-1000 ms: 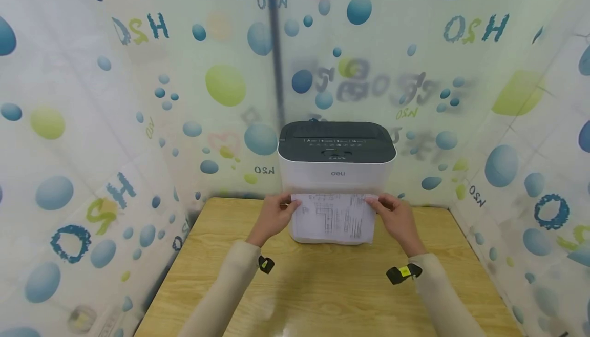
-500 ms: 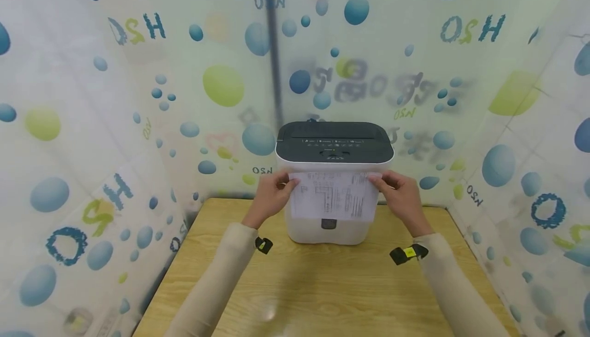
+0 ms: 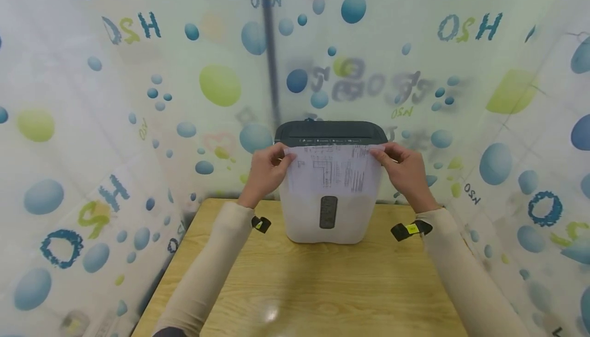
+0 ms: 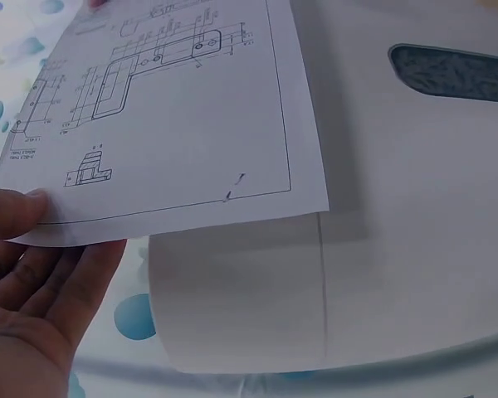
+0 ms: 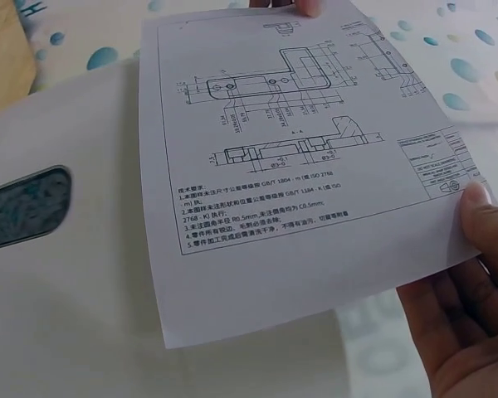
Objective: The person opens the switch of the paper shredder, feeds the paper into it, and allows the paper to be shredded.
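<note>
A white sheet of paper [image 3: 332, 170] printed with a technical drawing is stretched between both hands. My left hand [image 3: 266, 170] pinches its upper left corner, thumb on the printed face. At the upper right corner my right hand [image 3: 405, 173] pinches it the same way. Behind the sheet stands a white paper shredder [image 3: 299, 219] with a dark grey top [image 3: 331, 130]; the sheet covers its upper front and part of that top. In the right wrist view the drawing [image 5: 270, 83] and printed text lines show clearly, and the sheet bows slightly.
The shredder stands on a wooden table [image 3: 299, 286], near its back edge. A dark window [image 3: 329, 212] is set in its front, with shredded bits behind it. A patterned curtain [image 3: 221, 137] hangs close behind and on both sides.
Both hands have risen with the paper, from low on the shredder's front up to its top edge. The front window, covered before, is now uncovered.
</note>
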Demonstrator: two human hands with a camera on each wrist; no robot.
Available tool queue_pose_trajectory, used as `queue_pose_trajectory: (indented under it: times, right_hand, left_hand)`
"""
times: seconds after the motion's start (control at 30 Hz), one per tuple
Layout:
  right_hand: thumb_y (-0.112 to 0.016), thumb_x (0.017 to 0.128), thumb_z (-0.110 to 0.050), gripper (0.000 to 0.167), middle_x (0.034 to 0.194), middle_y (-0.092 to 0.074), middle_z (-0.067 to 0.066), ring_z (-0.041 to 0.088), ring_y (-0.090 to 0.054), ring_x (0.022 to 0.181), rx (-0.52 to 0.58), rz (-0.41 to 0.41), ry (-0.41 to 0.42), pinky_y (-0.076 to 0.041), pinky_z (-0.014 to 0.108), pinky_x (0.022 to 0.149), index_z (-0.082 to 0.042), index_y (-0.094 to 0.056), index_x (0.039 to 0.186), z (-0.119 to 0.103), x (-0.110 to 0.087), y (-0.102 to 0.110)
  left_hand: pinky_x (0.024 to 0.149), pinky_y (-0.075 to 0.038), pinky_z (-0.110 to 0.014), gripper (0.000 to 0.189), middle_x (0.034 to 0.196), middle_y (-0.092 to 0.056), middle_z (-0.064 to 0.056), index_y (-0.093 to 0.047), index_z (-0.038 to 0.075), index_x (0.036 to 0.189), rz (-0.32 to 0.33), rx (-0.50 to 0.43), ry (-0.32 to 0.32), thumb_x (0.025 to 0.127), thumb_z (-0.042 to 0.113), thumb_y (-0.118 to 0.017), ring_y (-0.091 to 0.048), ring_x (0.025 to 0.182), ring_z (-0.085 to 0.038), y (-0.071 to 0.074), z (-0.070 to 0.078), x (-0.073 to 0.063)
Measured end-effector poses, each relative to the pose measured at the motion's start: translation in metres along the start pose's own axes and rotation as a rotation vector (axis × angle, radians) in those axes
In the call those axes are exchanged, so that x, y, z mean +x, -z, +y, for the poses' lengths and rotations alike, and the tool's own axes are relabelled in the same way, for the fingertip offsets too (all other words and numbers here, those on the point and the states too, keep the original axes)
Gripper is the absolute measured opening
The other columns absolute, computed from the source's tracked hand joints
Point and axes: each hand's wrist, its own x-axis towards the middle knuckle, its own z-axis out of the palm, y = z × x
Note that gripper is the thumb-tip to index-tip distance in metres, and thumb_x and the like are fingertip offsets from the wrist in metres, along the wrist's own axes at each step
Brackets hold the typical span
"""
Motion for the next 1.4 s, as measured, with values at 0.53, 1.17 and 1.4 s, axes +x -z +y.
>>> queue_pose_trajectory:
  times: [0.53, 1.17, 1.4]
  right_hand:
    - [-0.073, 0.095, -0.04, 0.034, 0.082, -0.068, -0.02, 0.008, -0.06, 0.081, 0.064, 0.076, 0.102, -0.044, 0.021, 0.072, -0.007, -0.076, 0.104, -0.043, 0.044, 0.015]
    - [-0.076, 0.091, -0.041, 0.029, 0.09, -0.072, -0.015, 0.007, -0.067, 0.093, 0.163, 0.059, 0.002, -0.053, 0.026, 0.093, -0.016, -0.077, 0.107, -0.057, 0.091, 0.021]
    - [-0.076, 0.091, -0.04, 0.028, 0.093, -0.072, -0.012, 0.009, -0.066, 0.095, 0.157, 0.031, -0.031, -0.05, 0.032, 0.097, -0.018, -0.077, 0.108, -0.05, 0.11, 0.018]
  left_hand:
    - [0.063, -0.048, -0.019, 0.015, 0.075, -0.072, -0.016, -0.066, 0.001, 0.084, 0.045, -0.031, -0.006, 0.096, 0.008, -0.068, -0.063, 0.064, -0.019, 0.023, 0.022, 0.057]
    - [0.067, -0.049, -0.021, 0.016, 0.088, -0.079, -0.014, -0.067, 0.003, 0.083, 0.024, 0.013, 0.035, 0.097, 0.011, -0.068, -0.073, 0.074, -0.022, 0.029, 0.021, 0.112]
    - [0.07, -0.047, -0.023, 0.017, 0.091, -0.079, -0.013, -0.069, 0.005, 0.084, -0.002, 0.044, 0.093, 0.098, 0.015, -0.068, -0.071, 0.077, -0.019, 0.025, 0.012, 0.124]
